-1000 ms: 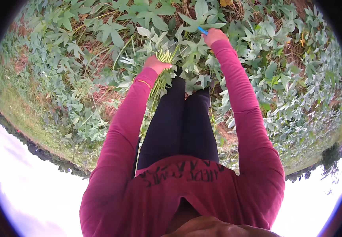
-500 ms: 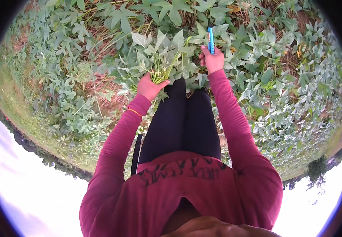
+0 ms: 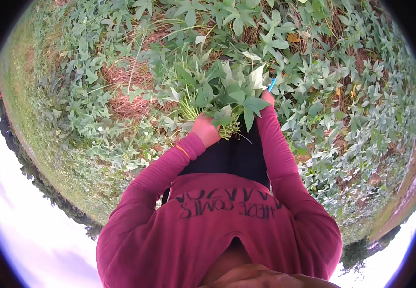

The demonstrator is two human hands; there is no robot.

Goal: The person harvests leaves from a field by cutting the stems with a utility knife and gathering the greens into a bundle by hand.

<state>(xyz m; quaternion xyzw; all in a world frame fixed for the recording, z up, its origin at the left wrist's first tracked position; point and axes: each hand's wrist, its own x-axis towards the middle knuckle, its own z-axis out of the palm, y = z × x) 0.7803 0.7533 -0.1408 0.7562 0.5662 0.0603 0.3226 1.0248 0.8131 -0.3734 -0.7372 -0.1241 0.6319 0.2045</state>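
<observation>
My left hand (image 3: 206,130) is closed around a bunch of leafy green stems (image 3: 239,93), held in front of my thighs. The cut stem ends stick out beside my fingers, and broad lobed leaves fan upward and to the right. At the right edge of this bunch, my right hand (image 3: 267,97) is closed on a slim bright blue tool (image 3: 272,85). Leaves cover part of that hand and most of the tool, so its kind cannot be made out.
Low vines with lobed leaves (image 3: 323,110) spread all around me. Dry reddish-brown straw (image 3: 133,77) shows through on the left. Black-clad legs (image 3: 227,158) are below my hands. A grassy strip (image 3: 18,91) and a tree line lie at the far left.
The bunch and my left hand have come closer to my body and slightly right. My right hand has moved down toward the bunch, its fingers and the blue tool now partly behind leaves.
</observation>
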